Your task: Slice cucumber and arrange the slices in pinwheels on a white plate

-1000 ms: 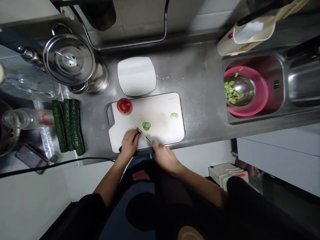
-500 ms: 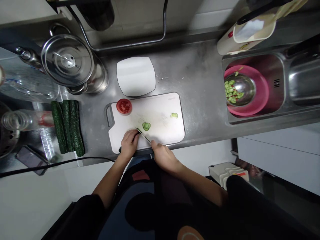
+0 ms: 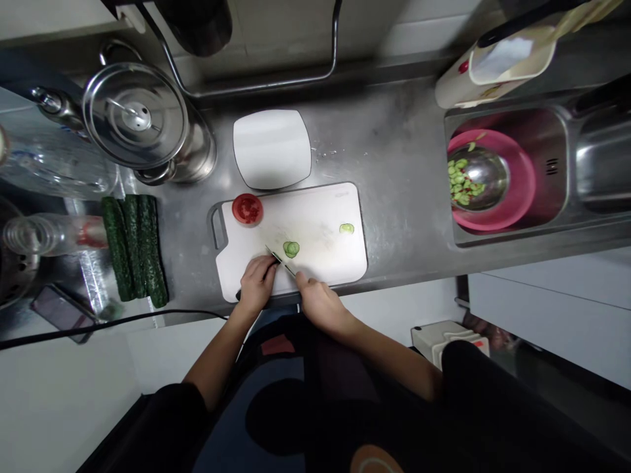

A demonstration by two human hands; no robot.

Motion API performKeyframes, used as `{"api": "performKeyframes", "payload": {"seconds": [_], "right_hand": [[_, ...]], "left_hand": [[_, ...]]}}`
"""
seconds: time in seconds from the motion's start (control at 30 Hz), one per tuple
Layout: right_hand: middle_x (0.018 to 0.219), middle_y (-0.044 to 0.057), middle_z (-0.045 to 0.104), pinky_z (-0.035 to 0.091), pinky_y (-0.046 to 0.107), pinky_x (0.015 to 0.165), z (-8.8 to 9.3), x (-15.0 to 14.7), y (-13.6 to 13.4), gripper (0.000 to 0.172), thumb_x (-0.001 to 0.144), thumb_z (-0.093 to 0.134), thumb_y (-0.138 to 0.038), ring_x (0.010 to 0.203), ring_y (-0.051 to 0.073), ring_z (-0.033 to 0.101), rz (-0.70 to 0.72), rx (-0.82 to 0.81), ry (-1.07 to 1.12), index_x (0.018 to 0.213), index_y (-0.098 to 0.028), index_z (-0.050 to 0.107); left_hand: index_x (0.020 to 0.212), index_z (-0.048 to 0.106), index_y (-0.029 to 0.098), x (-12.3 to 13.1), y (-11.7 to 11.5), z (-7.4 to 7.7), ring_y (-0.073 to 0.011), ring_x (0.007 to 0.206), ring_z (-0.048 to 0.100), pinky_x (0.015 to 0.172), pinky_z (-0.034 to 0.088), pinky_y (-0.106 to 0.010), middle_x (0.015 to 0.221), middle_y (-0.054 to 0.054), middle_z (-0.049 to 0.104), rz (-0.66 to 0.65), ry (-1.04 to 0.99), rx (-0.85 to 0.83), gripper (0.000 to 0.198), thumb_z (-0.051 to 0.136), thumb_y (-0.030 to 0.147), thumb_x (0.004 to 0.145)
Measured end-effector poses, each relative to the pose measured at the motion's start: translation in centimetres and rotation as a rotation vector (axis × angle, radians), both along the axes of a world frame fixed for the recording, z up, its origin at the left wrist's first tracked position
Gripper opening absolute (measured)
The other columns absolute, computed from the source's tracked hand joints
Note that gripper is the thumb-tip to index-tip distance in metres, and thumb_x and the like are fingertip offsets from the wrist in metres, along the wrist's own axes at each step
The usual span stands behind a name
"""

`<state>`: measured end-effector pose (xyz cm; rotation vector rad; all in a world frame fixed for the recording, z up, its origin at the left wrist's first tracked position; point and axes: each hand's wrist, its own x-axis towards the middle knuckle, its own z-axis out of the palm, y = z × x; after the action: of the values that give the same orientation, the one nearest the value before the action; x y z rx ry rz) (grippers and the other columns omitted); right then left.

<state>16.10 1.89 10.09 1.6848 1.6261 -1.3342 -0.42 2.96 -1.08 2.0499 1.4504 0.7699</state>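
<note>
On the white cutting board point(image 3: 320, 210), my right hand point(image 3: 323, 303) is closed round the handle of a knife point(image 3: 286, 265), its blade slanting up and left. My left hand point(image 3: 257, 284) is curled over a cucumber, mostly hidden under the fingers; a dark green end point(image 3: 238, 295) shows beside the wrist. The blade lies against the cucumber's cut end at my left fingertips. Just beyond the blade rests a small pile of cucumber slices point(image 3: 291, 249). Another couple of slices point(image 3: 346, 228) lie near the board's right edge, and a cut tomato half point(image 3: 247, 209) sits at its upper left.
A white plate point(image 3: 272, 148) lies behind the board. Whole cucumbers point(image 3: 134, 249), a phone point(image 3: 62, 314) and a lidded steel pot point(image 3: 135, 118) are on the left. In the sink point(image 3: 547, 203) at right, a pink basin point(image 3: 522, 187) holds a metal bowl point(image 3: 493, 177) with cut vegetables.
The scene has shifted slightly in view as the head moved. The knife has tilted a little against the cucumber; both hands keep their grip and the slice pile looks the same.
</note>
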Motion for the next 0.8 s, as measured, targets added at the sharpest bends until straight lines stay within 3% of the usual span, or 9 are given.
{"api": "performKeyframes", "payload": {"seconds": [0.37,0.8], "right_hand": [[0.11,0.015,0.066,0.049,0.031,0.085,-3.2,-0.9,0.2,0.045,0.09,0.029,-0.004,0.1,0.023,0.065,-0.011,0.081,0.023,0.131,-0.013,0.046],[0.104,0.013,0.065,0.048,0.029,0.074,0.5,0.2,-1.5,0.043,0.088,0.03,-0.004,0.093,0.022,0.066,-0.04,0.03,-0.023,0.123,-0.016,0.05]], "left_hand": [[0.096,0.069,0.021,-0.1,-0.1,0.0,-0.0183,0.094,0.068,0.089,0.056,-0.036,0.096,-0.005,0.074,0.001,0.018,-0.042,0.02,0.051,0.027,0.094],[0.095,0.069,0.021,-0.1,-0.3,-0.2,-0.0184,0.093,0.069,0.088,0.056,-0.035,0.096,-0.005,0.074,0.034,0.003,-0.026,0.02,0.051,0.029,0.093]]}}
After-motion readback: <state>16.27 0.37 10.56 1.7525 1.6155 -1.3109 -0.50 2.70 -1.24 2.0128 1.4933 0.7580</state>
